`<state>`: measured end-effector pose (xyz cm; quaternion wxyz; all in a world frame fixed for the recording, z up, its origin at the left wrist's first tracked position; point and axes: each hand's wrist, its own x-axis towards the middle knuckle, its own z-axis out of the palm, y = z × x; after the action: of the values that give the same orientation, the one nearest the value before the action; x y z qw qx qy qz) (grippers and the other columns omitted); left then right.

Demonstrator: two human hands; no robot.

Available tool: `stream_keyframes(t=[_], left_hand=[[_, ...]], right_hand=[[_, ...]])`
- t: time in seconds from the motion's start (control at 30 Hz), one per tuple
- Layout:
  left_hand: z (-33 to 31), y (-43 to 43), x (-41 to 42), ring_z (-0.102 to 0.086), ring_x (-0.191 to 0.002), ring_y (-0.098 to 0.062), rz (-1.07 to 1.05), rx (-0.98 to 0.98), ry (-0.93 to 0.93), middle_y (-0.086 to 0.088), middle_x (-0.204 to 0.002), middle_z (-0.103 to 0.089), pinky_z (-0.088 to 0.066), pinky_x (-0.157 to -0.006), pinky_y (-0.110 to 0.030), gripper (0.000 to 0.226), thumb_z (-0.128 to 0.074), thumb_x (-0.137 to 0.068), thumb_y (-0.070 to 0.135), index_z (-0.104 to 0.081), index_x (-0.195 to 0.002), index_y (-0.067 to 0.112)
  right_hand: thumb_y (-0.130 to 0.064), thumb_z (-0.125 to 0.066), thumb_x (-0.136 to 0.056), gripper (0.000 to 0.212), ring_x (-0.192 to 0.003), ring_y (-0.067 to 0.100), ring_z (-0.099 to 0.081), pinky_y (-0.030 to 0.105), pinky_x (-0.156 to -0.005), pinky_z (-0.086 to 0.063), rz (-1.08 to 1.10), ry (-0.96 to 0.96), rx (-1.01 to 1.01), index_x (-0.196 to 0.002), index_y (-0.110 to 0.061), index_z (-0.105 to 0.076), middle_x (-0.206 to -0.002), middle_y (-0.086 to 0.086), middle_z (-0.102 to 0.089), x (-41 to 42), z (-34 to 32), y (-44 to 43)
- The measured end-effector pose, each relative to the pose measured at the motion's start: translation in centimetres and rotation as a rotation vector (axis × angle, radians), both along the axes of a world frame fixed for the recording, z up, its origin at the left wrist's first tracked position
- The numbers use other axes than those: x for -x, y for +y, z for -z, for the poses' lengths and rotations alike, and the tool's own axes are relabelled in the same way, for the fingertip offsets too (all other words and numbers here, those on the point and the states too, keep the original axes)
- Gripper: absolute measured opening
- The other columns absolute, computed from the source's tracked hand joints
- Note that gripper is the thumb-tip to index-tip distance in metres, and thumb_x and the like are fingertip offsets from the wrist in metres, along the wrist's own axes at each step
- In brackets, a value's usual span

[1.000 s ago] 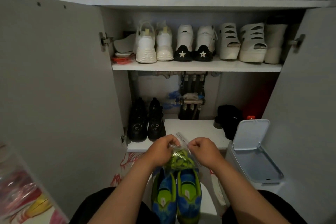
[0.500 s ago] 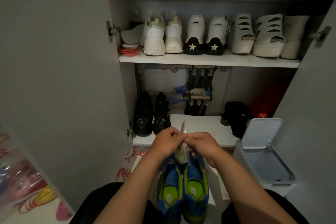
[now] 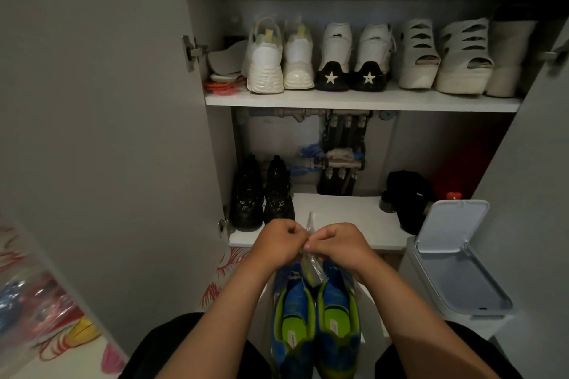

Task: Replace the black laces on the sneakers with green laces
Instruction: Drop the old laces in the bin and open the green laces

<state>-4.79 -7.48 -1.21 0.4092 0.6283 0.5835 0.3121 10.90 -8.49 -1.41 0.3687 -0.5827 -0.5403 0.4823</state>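
Open white shoe cupboard (image 3: 363, 100) | left hand (image 3: 281, 244) and right hand (image 3: 337, 243) pinch clear plastic bag (image 3: 311, 261) | above blue-green sneakers (image 3: 317, 320).

bag (image 3: 311, 268) between hands (image 3: 308, 244) | sneakers (image 3: 317, 323) below | bin (image 3: 455, 274) right | cabinet (image 3: 363, 100) behind

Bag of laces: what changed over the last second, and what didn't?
The left hand and right hand came together. A second ago they pinched the top of the bag stretched wide, facing the camera; now their fingertips meet and the bag hangs narrow, edge-on. Both hands kept their pinch throughout. The sneakers below and the open bin lid stayed put.
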Motion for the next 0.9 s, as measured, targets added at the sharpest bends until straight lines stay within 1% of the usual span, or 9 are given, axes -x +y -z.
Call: stream_keyframes(t=[0.1, 0.17, 0.33, 0.43, 0.5, 0.6, 0.7, 0.8, 0.9], left_hand=[[0.3, 0.3, 0.1, -0.073, -0.067, -0.02, 0.022, -0.052, 0.108, -0.003, -0.078, -0.072, -0.06, -0.064, -0.039, 0.021, -0.054, -0.095, 0.023, -0.066, -0.079, 0.019], [0.4, 0.5, 0.2, -0.071, -0.072, -0.022, 0.006, -0.08, 0.185, -0.003, -0.083, -0.071, -0.06, -0.069, -0.045, 0.022, -0.051, -0.095, 0.027, -0.062, -0.077, 0.022], [0.5, 0.4, -0.8, -0.061, -0.079, -0.025, -0.017, -0.155, 0.424, -0.01, -0.091, -0.066, -0.043, -0.064, -0.03, 0.028, -0.04, -0.101, 0.027, -0.056, -0.082, 0.014], [0.1, 0.4, -0.6, -0.059, -0.078, -0.023, -0.049, -0.172, 0.423, -0.007, -0.087, -0.065, -0.04, -0.062, -0.03, 0.025, -0.04, -0.1, 0.026, -0.054, -0.082, 0.014], [-0.1, 0.4, -0.2, -0.062, -0.076, -0.022, -0.058, -0.16, 0.364, -0.003, -0.08, -0.065, -0.044, -0.063, -0.03, 0.026, -0.044, -0.096, 0.028, -0.056, -0.078, 0.013], [-0.3, 0.4, 0.1, -0.061, -0.072, -0.019, -0.048, -0.171, 0.296, -0.001, -0.075, -0.065, -0.046, -0.064, -0.029, 0.027, -0.048, -0.093, 0.031, -0.056, -0.073, 0.014], [-0.4, 0.4, -0.1, -0.05, -0.061, -0.012, -0.005, -0.164, 0.26, 0.002, -0.066, -0.056, -0.037, -0.057, -0.028, 0.028, -0.049, -0.092, 0.028, -0.05, -0.067, 0.016], [-0.2, 0.6, -0.4, -0.051, -0.062, -0.012, 0.011, -0.1, 0.21, 0.0, -0.067, -0.055, -0.041, -0.06, -0.031, 0.024, -0.05, -0.09, 0.023, -0.053, -0.069, 0.013], [0.0, 0.6, -0.5, -0.067, -0.082, -0.022, 0.023, -0.037, 0.131, -0.009, -0.083, -0.069, -0.054, -0.078, -0.042, 0.024, -0.051, -0.088, 0.026, -0.064, -0.078, 0.008]], right_hand=[[-0.008, -0.083, -0.077, 0.006, -0.055, 0.013, -0.059, 0.022, -0.055, -0.051, 0.009, 0.014, 0.016, -0.077, -0.005, -0.078, -0.069, 0.017, -0.071, 0.2, 0.2, 0.2], [-0.01, -0.081, -0.081, 0.006, -0.051, 0.01, -0.056, 0.019, -0.05, -0.048, 0.043, 0.046, 0.035, -0.078, -0.006, -0.077, -0.061, 0.008, -0.069, 0.1, 0.3, 0.2], [-0.016, -0.082, -0.081, 0.01, -0.069, 0.015, -0.069, 0.029, -0.07, -0.058, 0.205, 0.029, 0.02, -0.073, -0.012, -0.076, -0.072, 0.003, -0.075, -0.2, 0.9, 0.8], [-0.018, -0.078, -0.083, 0.013, -0.061, 0.016, -0.064, 0.031, -0.063, -0.055, 0.36, 0.001, -0.009, -0.072, -0.012, -0.073, -0.071, 0.004, -0.073, -1.4, 1.0, 1.4], [-0.014, -0.076, -0.081, 0.01, -0.064, 0.016, -0.064, 0.032, -0.061, -0.055, 0.409, -0.127, -0.09, -0.074, -0.019, -0.07, -0.073, -0.001, -0.07, -2.3, 1.0, 1.4], [-0.001, -0.071, -0.077, 0.032, -0.077, 0.006, -0.056, 0.021, -0.067, -0.045, 0.276, -0.444, -0.336, -0.076, -0.032, -0.061, -0.089, -0.008, -0.059, -2.9, 0.9, 1.0], [-0.001, -0.074, -0.077, 0.039, -0.079, 0.002, -0.059, 0.023, -0.072, -0.049, 0.021, -0.5, -0.524, -0.067, -0.038, -0.065, -0.085, -0.013, -0.06, -2.6, 0.2, 0.8], [-0.012, -0.077, -0.08, 0.025, -0.08, -0.002, -0.061, 0.023, -0.075, -0.05, -0.159, -0.565, -0.499, -0.079, -0.037, -0.076, -0.089, -0.017, -0.068, -2.1, 0.1, 0.4], [-0.028, -0.072, -0.084, 0.018, -0.097, 0.002, -0.063, 0.026, -0.085, -0.051, -0.149, -0.721, -0.415, -0.098, -0.039, -0.077, -0.104, -0.019, -0.072, -1.8, -0.4, -0.2]])
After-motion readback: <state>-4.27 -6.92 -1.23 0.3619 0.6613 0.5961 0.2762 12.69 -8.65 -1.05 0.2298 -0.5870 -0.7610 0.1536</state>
